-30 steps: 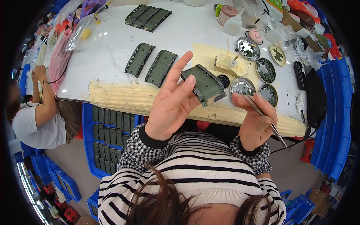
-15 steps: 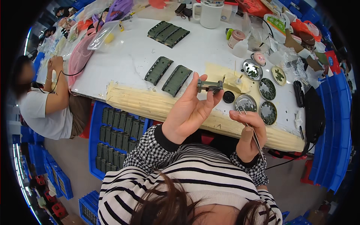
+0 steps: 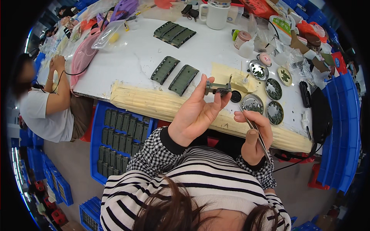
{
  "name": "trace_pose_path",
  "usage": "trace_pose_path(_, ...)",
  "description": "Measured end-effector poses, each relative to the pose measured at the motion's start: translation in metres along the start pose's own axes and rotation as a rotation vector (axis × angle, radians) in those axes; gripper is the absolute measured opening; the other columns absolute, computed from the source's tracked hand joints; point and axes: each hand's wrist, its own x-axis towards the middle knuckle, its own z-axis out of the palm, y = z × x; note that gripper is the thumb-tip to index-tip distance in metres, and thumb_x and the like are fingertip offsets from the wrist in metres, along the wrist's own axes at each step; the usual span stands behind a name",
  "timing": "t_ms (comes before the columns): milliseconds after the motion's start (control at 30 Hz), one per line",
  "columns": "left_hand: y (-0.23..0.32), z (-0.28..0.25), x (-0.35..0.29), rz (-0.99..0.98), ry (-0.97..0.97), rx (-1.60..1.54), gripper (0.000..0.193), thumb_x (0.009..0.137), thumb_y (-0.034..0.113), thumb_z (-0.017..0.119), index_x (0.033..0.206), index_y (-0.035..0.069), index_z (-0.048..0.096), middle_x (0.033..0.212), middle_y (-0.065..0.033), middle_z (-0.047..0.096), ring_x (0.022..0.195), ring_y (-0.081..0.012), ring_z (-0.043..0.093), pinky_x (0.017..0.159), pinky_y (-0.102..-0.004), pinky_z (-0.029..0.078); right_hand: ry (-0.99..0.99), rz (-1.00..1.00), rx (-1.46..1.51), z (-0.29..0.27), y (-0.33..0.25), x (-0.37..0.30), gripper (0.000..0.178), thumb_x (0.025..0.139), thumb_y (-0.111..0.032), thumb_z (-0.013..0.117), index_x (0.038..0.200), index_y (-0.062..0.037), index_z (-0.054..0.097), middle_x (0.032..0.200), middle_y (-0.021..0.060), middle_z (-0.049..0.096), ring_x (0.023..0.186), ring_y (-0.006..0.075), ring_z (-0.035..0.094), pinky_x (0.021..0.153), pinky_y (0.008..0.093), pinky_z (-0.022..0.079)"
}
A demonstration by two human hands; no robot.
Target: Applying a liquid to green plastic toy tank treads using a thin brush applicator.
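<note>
My left hand [image 3: 196, 109] holds a small dark green toy vehicle part [image 3: 218, 89] between thumb and fingertips, raised above the table's front edge. In my right hand [image 3: 257, 136] are metal tweezers [image 3: 257, 135], their tips pointing up and away toward the dishes. Just beyond those tips sits a round tin [image 3: 252, 103] of small green pieces. More tins, one of them [image 3: 274, 89] dark-rimmed, hold similar bits. Past my left hand lie green ribbed panels, a pair [image 3: 184, 79] nearer and a joined group [image 3: 174, 34] farther back.
A blue crate [image 3: 95, 144] full of green panels stands at the lower left. Beyond the tins are a white mug [image 3: 216, 16], a small bottle [image 3: 246, 49] and plastic bags. Yellowish tape [image 3: 146, 103] covers the table's front edge. Another person [image 3: 50, 111] sits at the left.
The tweezers' tips have drawn closer together and shifted slightly left. My left hand and the part have barely moved; the whole view has shifted a little.
</note>
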Motion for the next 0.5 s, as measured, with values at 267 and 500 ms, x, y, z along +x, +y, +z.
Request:
trace_pose_path(267,-0.0014,0.0000,-0.0004,0.020,0.004,0.038,0.036,0.094,0.030,0.061,0.117,0.006,0.051,0.121,-0.0184,0.047,0.115,-0.0281,0.051,0.080,-0.0217,0.059,-0.005,0.031,-0.002,-0.0017,0.0001,-0.0013,0.039,0.099,-0.028,0.052,0.121,0.0044,0.052,0.098,0.0169,0.068,0.097,0.0232,0.063,0.089,0.0348,0.046)
trace_pose_path(500,-0.0075,0.0012,0.0044,0.230,-0.040,0.440,0.036,0.099,0.016,0.050,0.133,0.010,0.039,0.140,-0.0251,0.040,0.124,-0.0375,0.049,0.101,-0.0429,0.047,0.156,0.024,0.056,-0.0021,-0.0020,0.0066,0.031,0.091,-0.005,0.063,0.119,0.0025,0.053,0.100,0.0161,0.067,0.104,0.0255,0.064,0.088,0.0365,0.050)
